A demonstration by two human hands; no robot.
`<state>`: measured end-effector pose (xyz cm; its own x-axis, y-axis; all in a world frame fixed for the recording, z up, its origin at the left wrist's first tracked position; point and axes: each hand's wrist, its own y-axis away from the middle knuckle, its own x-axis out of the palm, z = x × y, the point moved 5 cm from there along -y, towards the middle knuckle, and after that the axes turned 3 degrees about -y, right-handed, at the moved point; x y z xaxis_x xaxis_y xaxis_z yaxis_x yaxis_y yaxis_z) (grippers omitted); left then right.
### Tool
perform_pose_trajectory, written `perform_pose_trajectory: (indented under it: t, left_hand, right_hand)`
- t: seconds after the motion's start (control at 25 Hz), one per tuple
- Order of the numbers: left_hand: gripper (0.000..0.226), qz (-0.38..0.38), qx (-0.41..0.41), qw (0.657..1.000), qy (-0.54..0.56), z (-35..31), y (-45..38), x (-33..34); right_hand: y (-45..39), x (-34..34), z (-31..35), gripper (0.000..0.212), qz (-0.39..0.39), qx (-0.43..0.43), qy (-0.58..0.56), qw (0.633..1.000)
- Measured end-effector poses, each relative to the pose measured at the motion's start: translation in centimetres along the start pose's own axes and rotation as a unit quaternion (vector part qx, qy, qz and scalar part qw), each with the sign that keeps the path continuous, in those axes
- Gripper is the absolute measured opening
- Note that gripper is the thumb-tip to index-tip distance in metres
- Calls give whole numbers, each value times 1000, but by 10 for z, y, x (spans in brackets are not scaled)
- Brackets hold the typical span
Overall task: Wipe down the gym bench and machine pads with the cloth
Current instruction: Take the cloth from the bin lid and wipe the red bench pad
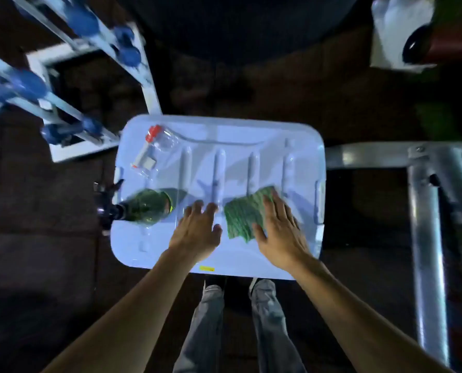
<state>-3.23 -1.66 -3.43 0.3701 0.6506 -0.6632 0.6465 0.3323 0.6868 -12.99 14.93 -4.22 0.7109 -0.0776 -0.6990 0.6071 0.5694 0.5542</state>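
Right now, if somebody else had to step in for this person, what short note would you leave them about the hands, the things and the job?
Left hand: open, flat on the white plastic lid, holding nothing.
Right hand: open, fingers spread, resting on the right edge of the green cloth; no grip on it yet.
The cloth lies folded on the lid, between the two hands.
A green spray bottle lies on its side at the lid's left edge; a small clear bottle with a red cap lies behind it.
Done: no wiping shown.
Left: pick up the cloth, then wipe the bench and pads.
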Motion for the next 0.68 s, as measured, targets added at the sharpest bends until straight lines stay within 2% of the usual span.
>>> perform_pose_trajectory:
  t: [0.12,0.2,0.36,0.44,0.52,0.6,0.68]
  left_hand:
    - [60,-57,29,996,-63,15,-49,41]
    - [62,-98,45,990,-87,17,-68,54]
    - [69,-134,59,983,-107,20,-72,66]
    - [66,-131,55,986,-84,20,-73,64]
    - [59,-134,64,986,-73,12,-69,54]
    - [49,-134,98,984,-65,-7,-68,42]
    - [42,-116,146,981,-57,-42,-67,32]
  right_hand:
    - [-50,69,-19,87,-130,-11,91,987]
    - [-66,96,-27,91,-184,-1,118,976]
    - [-68,110,-40,59,-267,-98,116,952]
    - [-67,103,-43,48,-296,-132,0,946]
    - [-55,87,-51,43,-306,-78,-174,933]
    - [-29,65,-67,41,-336,26,-309,889]
    - [12,41,-88,39,-376,117,-397,829]
